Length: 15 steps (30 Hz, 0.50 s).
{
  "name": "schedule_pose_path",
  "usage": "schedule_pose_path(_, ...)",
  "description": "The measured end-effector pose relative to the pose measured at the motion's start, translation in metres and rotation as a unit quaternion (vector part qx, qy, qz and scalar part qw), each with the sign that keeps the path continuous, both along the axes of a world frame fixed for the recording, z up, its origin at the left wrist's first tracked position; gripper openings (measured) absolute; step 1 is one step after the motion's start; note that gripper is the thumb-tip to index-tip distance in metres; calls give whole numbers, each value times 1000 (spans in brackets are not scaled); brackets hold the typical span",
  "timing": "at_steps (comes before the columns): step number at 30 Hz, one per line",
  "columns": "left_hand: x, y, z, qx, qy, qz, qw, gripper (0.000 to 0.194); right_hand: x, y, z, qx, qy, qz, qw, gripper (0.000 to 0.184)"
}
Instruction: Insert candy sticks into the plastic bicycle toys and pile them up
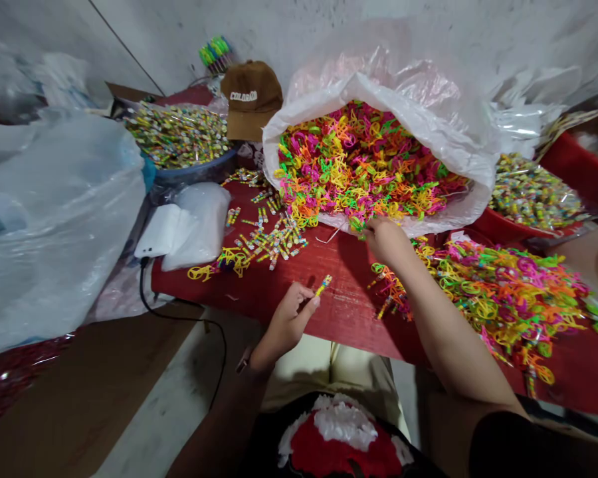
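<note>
My left hand (292, 318) is closed in a pinch on a small yellow tube with a colourful printed wrapper (323, 285), held up over the red table. My right hand (386, 240) reaches to the front lip of a white plastic sack (441, 222). Its fingers are pinched on a green plastic piece (359, 227), partly hidden by the hand. Bright pink, yellow, orange and green looped plastic pieces (359, 166) fill the sack. Loose printed tubes (279, 242) lie scattered on the table left of the sack.
A heap of tubes with looped pieces (508, 292) covers the right of the red table (349, 318). Tubs of tubes (179, 136) stand behind at both sides. A white phone (160, 229) on a black cable (152, 309) rests by a brown cap (253, 96).
</note>
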<state>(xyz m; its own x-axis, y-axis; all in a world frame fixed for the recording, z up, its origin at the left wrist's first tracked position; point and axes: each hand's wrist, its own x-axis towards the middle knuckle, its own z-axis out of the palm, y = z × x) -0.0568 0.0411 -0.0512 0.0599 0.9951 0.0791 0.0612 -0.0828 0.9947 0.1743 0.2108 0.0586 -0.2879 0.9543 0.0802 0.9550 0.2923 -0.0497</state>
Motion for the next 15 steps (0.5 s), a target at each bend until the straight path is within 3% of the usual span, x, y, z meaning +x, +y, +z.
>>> schedule_pose_path(2,7,-7,3,-30,-59,-5,998,23,-1,-14,4,-4,48,-12,999,24)
schedule_pose_path(5,19,-13,12,-66,-148,4,987,29,-3,-44,10,-44,249,-5,967,30)
schedule_pose_path(7,26,-16,18,-75,-210,6,975,44,-4,-69,14,-80,410,33,908,40)
schedule_pose_path(9,33,-21,23,-81,-249,-8,965,54,-5,-96,14,-113,521,60,844,32)
schedule_pose_path(11,40,-26,27,-81,-260,-16,962,52,-5,-120,10,-152,593,51,789,20)
schedule_pose_path(15,55,-36,31,-88,-254,-40,962,40,-1,-155,-9,-255,688,43,679,33)
